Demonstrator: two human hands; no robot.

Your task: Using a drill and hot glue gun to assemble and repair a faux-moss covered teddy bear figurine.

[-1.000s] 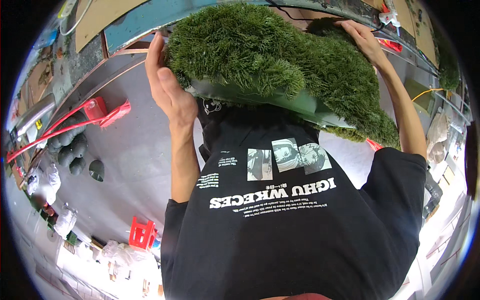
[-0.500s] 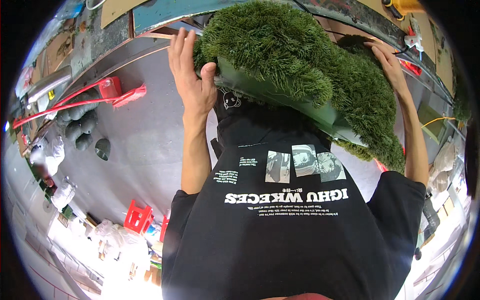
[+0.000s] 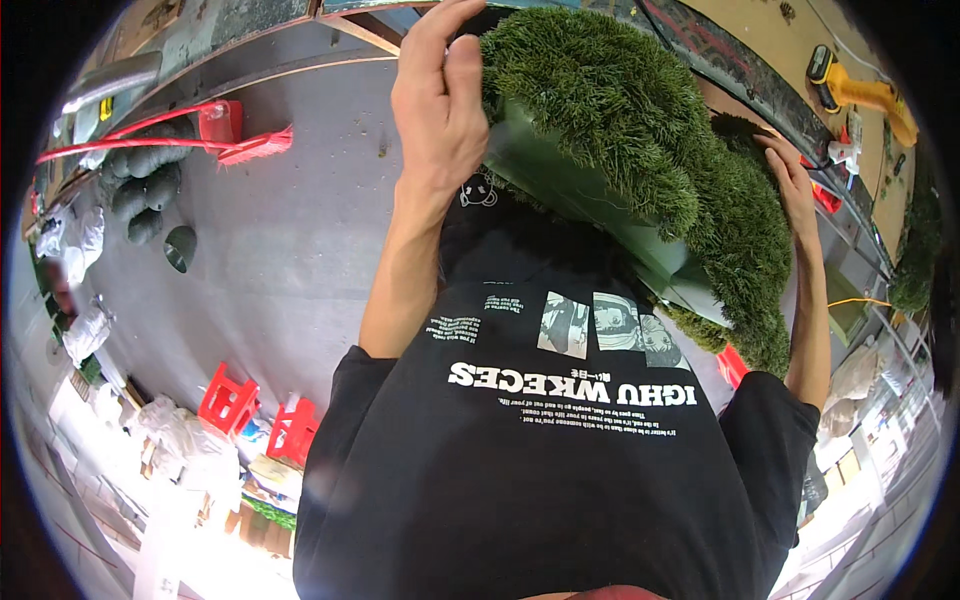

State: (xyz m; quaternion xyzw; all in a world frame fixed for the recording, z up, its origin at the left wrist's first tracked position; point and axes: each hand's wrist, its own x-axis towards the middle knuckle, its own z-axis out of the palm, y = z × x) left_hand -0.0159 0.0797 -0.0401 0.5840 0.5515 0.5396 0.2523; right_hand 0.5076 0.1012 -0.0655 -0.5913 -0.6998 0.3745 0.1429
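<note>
A bushy artificial topiary piece (image 3: 610, 95), dense with dark green cypress-like sprigs, leans in front of my chest. Its smooth green inner surface (image 3: 580, 185) shows toward me, curved like a shell. At its left end is my left hand (image 3: 440, 110), fingers stretched upward and thumb beside the sprigs; I cannot tell whether it touches them. My right hand (image 3: 790, 185) rests against the outer right side, fingers bent over the foliage, with its thumb and palm partly hidden.
The workbench edge (image 3: 690, 55) runs behind the topiary. A yellow power tool (image 3: 865, 97) lies on the bench at the right. On the grey floor to the left are a red broom (image 3: 255, 147), dark rounded pots (image 3: 145, 190) and red stools (image 3: 228, 400). Another person (image 3: 70, 250) is at far left.
My left hand has shifted right and up against the view, its fingers closer together. The topiary appears slightly further right, and the whole view has turned a little. My right hand stays on the foliage.
</note>
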